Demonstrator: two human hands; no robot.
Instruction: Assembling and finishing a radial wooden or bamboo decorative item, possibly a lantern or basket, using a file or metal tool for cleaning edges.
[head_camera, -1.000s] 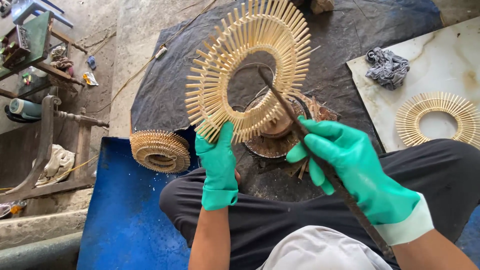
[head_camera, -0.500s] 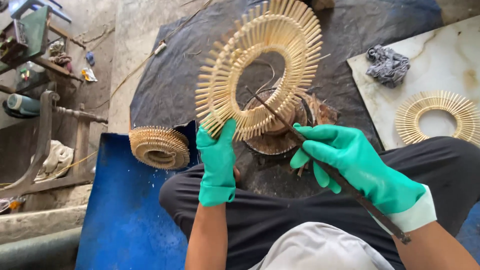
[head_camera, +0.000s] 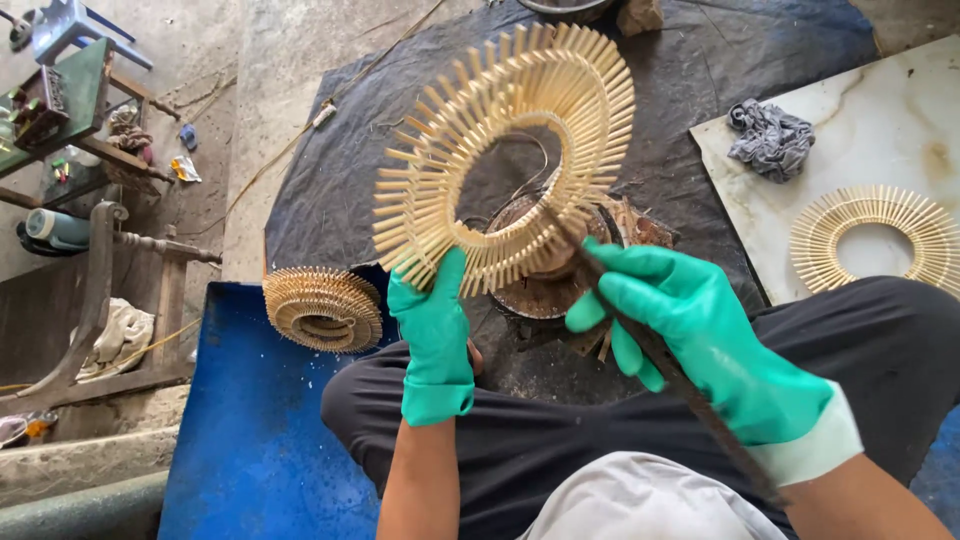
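The left hand, in a green glove, grips the lower rim of a stick ring, holding it tilted up above a dark round pan on the black sheet. The right hand, also gloved, is closed around a dark rod whose tip reaches the ring's inner edge. A stack of rings sits at the blue mat's top edge, just beside the left knee. On the marble slab to the right lie another ring and a grey rag.
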